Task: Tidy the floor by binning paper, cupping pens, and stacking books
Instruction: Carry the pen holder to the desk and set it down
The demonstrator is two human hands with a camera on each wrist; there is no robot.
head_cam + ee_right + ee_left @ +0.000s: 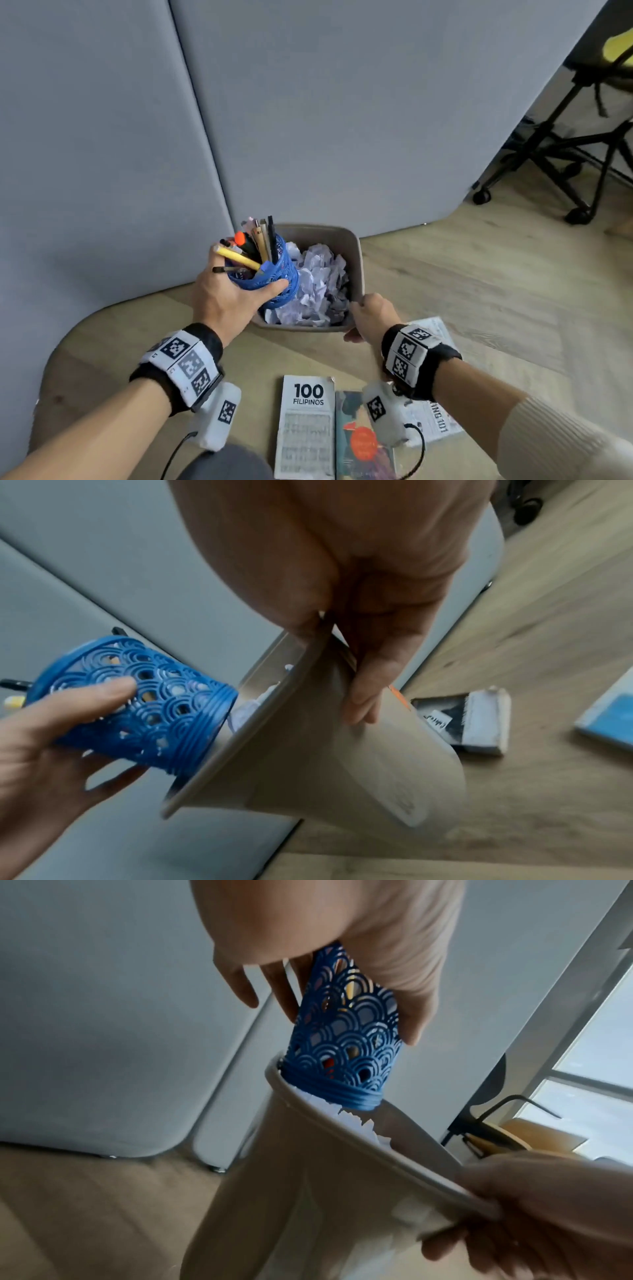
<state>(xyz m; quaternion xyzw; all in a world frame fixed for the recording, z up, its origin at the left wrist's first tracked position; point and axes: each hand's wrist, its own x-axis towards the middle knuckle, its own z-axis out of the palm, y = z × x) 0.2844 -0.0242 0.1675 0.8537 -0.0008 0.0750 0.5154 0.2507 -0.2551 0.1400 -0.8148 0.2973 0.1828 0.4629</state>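
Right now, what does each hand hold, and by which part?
Left hand grips the blue lattice plastic pen cup around its side wall. Right hand pinches the beige plastic bin at its near rim corner.

Crumpled paper (318,284) in bin (354,253), before partition (342,120); pen cup (274,277) over bin's left rim; books (306,425) nearer, on floor (479,291).

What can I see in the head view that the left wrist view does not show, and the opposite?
Only the head view shows the pens standing in the cup and the books lying on the floor. Only the left wrist view shows the cup's base at the bin's rim. Both show the left hand gripping the blue cup, the right hand holding the bin, and crumpled paper inside.
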